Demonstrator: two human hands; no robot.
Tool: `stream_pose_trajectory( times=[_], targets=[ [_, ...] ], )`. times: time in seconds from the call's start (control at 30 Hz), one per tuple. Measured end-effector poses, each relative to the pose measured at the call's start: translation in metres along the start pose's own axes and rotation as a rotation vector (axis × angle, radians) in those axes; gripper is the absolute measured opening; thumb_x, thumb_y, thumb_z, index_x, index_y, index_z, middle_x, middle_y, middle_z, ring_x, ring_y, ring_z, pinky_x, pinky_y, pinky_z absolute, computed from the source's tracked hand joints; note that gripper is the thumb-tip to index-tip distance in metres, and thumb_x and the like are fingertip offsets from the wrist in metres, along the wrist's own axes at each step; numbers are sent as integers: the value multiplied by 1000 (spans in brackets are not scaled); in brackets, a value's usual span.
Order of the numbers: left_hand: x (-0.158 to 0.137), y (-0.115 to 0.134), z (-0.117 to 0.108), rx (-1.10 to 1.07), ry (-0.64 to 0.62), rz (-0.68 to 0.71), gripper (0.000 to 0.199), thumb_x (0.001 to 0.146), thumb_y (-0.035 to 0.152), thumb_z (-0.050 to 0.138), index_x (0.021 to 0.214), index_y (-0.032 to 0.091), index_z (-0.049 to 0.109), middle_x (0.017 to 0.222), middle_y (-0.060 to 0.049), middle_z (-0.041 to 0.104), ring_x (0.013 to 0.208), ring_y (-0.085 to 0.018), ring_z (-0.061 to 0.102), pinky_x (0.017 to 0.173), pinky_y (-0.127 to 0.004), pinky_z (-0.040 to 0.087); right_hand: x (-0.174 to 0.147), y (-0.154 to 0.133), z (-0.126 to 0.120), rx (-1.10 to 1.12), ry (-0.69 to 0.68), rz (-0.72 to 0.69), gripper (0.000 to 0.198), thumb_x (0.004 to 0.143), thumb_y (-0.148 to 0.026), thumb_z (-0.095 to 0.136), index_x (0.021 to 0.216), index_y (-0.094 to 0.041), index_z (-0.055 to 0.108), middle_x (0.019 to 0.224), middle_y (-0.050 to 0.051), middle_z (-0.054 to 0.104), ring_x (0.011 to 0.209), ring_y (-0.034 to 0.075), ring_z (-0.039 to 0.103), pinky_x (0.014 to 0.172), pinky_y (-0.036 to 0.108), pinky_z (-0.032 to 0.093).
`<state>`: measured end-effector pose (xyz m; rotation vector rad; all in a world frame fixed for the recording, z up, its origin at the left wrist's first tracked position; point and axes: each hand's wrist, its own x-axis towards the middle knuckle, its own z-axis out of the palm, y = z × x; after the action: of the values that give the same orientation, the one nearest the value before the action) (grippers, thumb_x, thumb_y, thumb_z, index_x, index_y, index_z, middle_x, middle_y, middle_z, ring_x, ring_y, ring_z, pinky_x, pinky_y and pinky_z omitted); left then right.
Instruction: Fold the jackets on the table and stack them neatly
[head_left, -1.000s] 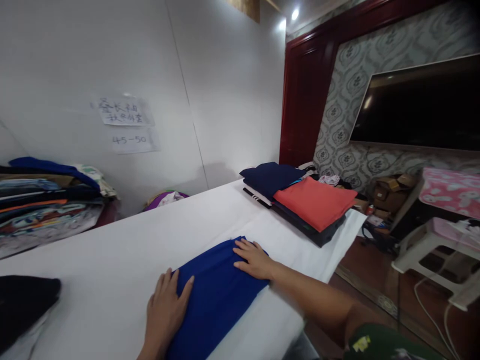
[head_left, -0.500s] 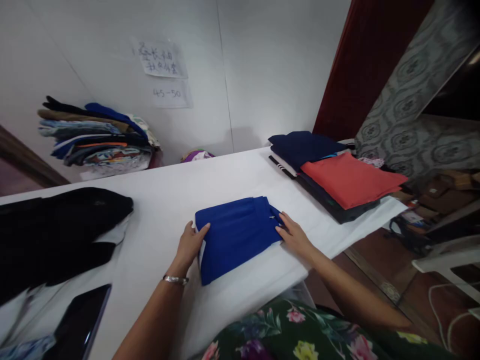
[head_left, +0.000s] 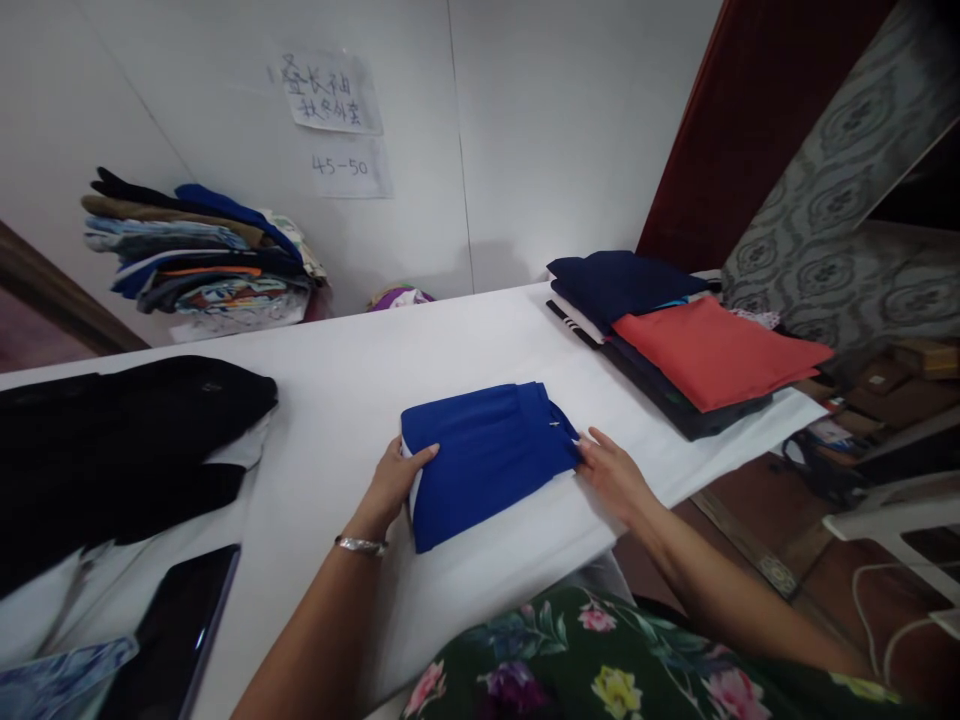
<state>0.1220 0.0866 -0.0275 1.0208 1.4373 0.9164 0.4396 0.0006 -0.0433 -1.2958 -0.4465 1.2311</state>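
A blue garment [head_left: 480, 455], folded into a flat rectangle, lies on the white tabletop in front of me. Its right end has a waistband with a small metal fastener, but whether it is trousers or a skirt I cannot tell. My left hand [head_left: 391, 490] grips the left folded edge, thumb on top and fingers mostly hidden beneath. A bit of white shows along that edge. At the waistband end, my right hand [head_left: 611, 478] has its fingers stretched out, their tips touching the edge of the cloth.
Folded clothes [head_left: 697, 340], coral and navy on top, are piled at the table's right end. Black garments [head_left: 135, 450] and a dark tablet-like device [head_left: 176, 630] lie at left. Another clothes stack [head_left: 210, 250] stands by the wall, under handwritten paper signs [head_left: 330, 95].
My right hand's fingers have loosened from a grip on the waistband end and straightened at its edge. My left hand keeps its hold. The whole view has shifted slightly.
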Motion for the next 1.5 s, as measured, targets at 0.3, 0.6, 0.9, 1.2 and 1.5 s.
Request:
stream_pose_trajectory(
  times=[0.3, 0.6, 0.9, 1.2, 1.5],
  targets=[
    [-6, 7, 3, -187, -48, -93, 40, 80, 23, 76, 117, 14, 61, 102, -13, 77, 86, -24, 75, 81, -39, 62, -42, 1, -5, 181, -35, 196, 41, 67, -28, 87, 100, -26, 63, 102, 1, 75, 105, 20, 70, 97, 35, 58],
    [-20, 28, 3, -384, -126, -299, 45, 85, 26, 70, 127, 10, 61, 86, -13, 78, 73, -27, 76, 72, -38, 63, -61, 33, 29, 226, -411, 465, 44, 61, -55, 88, 87, -21, 75, 107, 7, 77, 113, 25, 68, 100, 38, 53],
    [-22, 47, -7, -424, -72, -472, 54, 92, 37, 59, 141, 16, 52, 73, -2, 77, 71, -27, 76, 77, -40, 62, -13, 67, 71, 245, -461, 401, 49, 64, -85, 51, 72, -42, 71, 85, -11, 78, 102, 18, 72, 99, 39, 49],
    [-18, 41, -6, -331, -97, -430, 59, 91, 34, 62, 145, 18, 48, 88, -4, 80, 84, -26, 76, 86, -38, 61, 1, 57, 94, 280, -469, 145, 48, 63, -84, 50, 83, -48, 74, 95, -13, 78, 100, 23, 73, 79, 42, 57],
    [-15, 32, -8, -272, -158, -379, 70, 84, 29, 71, 148, 20, 44, 96, -5, 80, 89, -28, 76, 92, -40, 59, 12, 69, 118, 278, -561, 294, 52, 61, -84, 41, 60, -40, 69, 61, -10, 72, 79, 28, 76, 68, 47, 57]
  ],
)
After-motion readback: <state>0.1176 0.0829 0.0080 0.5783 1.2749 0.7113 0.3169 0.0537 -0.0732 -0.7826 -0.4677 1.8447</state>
